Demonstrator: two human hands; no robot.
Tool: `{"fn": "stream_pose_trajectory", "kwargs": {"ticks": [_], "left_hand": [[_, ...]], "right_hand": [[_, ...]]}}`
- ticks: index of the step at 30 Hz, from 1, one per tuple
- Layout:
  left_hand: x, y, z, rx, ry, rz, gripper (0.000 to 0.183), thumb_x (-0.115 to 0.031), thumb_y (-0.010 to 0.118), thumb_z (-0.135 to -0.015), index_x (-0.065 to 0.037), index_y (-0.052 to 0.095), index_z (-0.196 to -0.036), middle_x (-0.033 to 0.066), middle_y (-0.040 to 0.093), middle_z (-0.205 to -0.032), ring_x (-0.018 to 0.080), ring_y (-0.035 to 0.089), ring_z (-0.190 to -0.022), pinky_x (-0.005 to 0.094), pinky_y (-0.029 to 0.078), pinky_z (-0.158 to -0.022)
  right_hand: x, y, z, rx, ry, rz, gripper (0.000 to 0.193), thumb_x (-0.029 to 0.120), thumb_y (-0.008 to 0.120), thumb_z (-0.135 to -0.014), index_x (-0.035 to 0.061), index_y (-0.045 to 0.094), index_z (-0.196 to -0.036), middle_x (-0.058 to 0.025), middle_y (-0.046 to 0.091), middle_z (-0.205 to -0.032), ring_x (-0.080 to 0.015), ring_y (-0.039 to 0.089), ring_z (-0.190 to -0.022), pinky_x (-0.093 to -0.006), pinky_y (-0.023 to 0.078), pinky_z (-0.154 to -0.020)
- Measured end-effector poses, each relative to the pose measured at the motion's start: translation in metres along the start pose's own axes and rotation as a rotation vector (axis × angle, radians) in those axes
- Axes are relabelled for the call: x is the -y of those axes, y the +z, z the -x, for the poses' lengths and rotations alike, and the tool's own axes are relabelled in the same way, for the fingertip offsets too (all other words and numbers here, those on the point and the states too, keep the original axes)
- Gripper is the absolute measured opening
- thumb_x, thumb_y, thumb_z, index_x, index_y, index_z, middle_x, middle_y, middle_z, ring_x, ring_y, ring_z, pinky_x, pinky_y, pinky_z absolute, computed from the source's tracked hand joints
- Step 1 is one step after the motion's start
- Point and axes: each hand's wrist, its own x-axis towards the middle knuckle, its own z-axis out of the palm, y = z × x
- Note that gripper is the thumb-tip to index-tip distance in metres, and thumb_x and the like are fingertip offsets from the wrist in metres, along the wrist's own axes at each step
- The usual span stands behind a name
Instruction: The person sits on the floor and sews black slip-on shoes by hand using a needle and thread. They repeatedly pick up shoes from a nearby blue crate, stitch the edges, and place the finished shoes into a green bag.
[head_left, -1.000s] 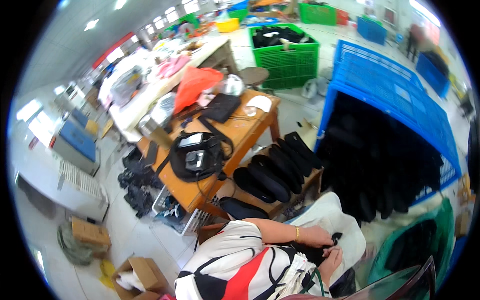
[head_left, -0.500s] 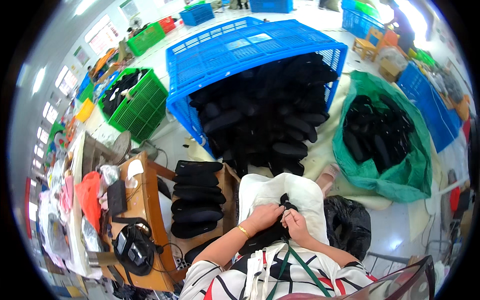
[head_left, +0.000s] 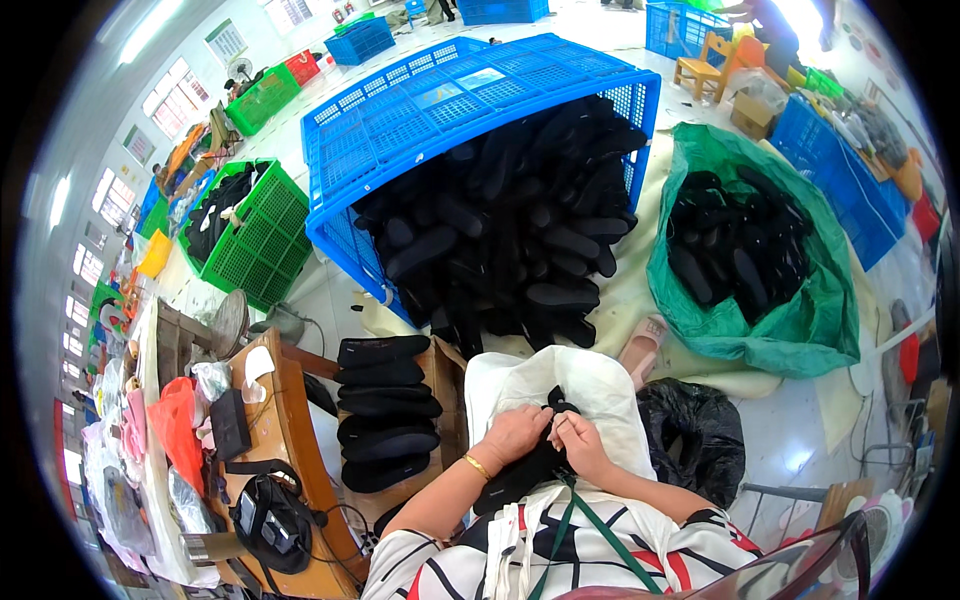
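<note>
Gaping toward the left hand (head_left: 515,432) and the right hand (head_left: 582,446), a large blue crate (head_left: 440,105) is seen tipped on its side beyond them, heaped with black slipper-like pieces (head_left: 490,235). A wooden counter (head_left: 308,415) is placed to the left of the hands, with a black pouch (head_left: 270,520) set on it. Far ahead and left, a green crate (head_left: 262,240) is filled with dark items. Ahead and right of the hands, a green sack (head_left: 735,352) is spread open around more black pieces. Beneath the hands, a white cloth (head_left: 612,400) is laid. A black plastic bag (head_left: 695,440) is set just right of the right hand. Left of the left hand, a row of black pieces (head_left: 388,408) is lined up. One black piece (head_left: 522,478) is gripped by both hands, their fingertips brought close together. A gold bracelet (head_left: 477,464) is worn just behind the left hand.
</note>
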Motion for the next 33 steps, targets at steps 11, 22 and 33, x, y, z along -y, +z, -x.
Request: {"fn": "stream_pose_trajectory", "kwargs": {"ticks": [11,22,33], "left_hand": [[-0.012,0.016,0.005,0.115,-0.106,0.035,0.036,-0.016,0.059,-0.085,-0.009,0.057,-0.12,0.0102,0.063,-0.094,0.0278,0.065,-0.084,0.0388,0.055,-0.067],[-0.008,0.029,0.008,0.031,-0.097,0.161,0.034,-0.021,0.062,-0.085,-0.011,0.062,-0.117,0.011,0.064,-0.093,0.0314,0.065,-0.087,0.0425,0.054,-0.068],[-0.014,-0.049,-0.004,0.01,-0.339,0.584,0.051,-0.013,0.067,-0.081,-0.01,0.058,-0.131,0.0164,0.065,-0.103,0.0304,0.064,-0.092,0.0371,0.053,-0.08]], "right_hand": [[-0.003,-0.004,0.01,-0.038,0.056,0.019,0.025,0.018,0.044,-0.105,0.0046,0.052,-0.086,-0.0024,0.053,-0.076,-0.0097,0.049,-0.068,-0.0234,0.042,-0.064],[0.008,0.011,0.024,-0.04,-0.123,0.285,0.021,0.008,0.045,-0.099,0.003,0.05,-0.08,-0.0018,0.049,-0.073,-0.0119,0.046,-0.067,-0.0261,0.04,-0.065],[0.051,-0.032,-0.005,-0.209,-0.576,0.893,0.007,0.004,0.064,-0.085,0.0057,0.063,-0.092,-0.0103,0.059,-0.077,-0.0314,0.058,-0.073,-0.04,0.048,-0.064]]}}
